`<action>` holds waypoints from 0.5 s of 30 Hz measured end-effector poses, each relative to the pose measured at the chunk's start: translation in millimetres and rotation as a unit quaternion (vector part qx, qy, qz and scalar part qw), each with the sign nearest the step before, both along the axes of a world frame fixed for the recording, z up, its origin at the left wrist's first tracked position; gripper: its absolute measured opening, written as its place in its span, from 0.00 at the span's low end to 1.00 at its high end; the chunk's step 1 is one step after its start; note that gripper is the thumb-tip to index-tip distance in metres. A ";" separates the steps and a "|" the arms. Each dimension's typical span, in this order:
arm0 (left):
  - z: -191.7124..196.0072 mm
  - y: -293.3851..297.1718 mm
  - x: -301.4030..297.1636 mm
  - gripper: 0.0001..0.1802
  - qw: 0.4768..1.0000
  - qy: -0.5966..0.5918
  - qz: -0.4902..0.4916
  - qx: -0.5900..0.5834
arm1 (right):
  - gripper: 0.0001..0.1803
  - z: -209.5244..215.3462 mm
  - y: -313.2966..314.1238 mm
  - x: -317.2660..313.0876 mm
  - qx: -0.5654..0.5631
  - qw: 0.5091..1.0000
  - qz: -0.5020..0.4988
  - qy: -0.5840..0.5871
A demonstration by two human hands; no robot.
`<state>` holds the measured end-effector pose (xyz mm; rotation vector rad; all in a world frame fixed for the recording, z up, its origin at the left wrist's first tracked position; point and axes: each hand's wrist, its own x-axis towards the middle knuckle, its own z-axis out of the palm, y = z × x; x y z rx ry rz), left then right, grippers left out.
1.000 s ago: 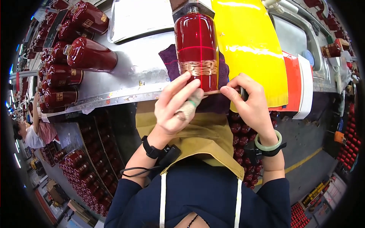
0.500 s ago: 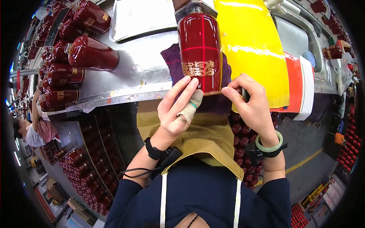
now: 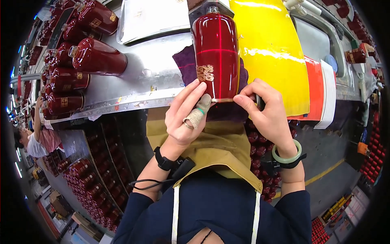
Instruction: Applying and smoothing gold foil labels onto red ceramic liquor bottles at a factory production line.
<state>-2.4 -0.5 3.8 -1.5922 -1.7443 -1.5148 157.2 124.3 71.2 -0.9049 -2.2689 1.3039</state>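
A dark red glass bottle (image 3: 217,49) lies on a purple cloth (image 3: 185,65), its neck pointing away from me. Gold raised-looking ornament (image 3: 206,73) shows near its base on the left side, and thin bright red lines of light cross its body. My left hand (image 3: 185,114) holds the lower left of the bottle, fingers along its side and the covered thumb at the base. At the base's right corner, my right hand (image 3: 264,107) has its thumb against the bottle. Its fingers curl around a small dark thing, mostly hidden.
Several red bottles (image 3: 99,57) stand on the metal bench (image 3: 142,61) at the left. A white sheet in a tray (image 3: 154,20) lies farther back. On the right are a yellow sheet (image 3: 272,53), red and white sheets (image 3: 327,89) and a sink (image 3: 341,49). Another person (image 3: 38,142) is far left.
The bottle has rolled about its length, so its gold ornament has moved to the left side and shows less. My left hand has shifted slightly left and down with it.
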 end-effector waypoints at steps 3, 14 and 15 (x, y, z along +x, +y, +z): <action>-3.7 -1.6 -2.5 0.12 1.000 0.029 -0.012 -0.002 | 0.11 -1.6 2.3 1.4 0.005 1.000 -0.001 0.006; 4.6 -6.7 2.5 0.12 0.995 0.072 -0.024 -0.071 | 0.12 -3.3 3.5 1.2 0.000 1.000 -0.003 0.000; 7.6 -7.3 4.3 0.14 0.993 0.076 -0.015 -0.084 | 0.12 -3.9 3.7 1.1 -0.001 1.000 -0.004 0.001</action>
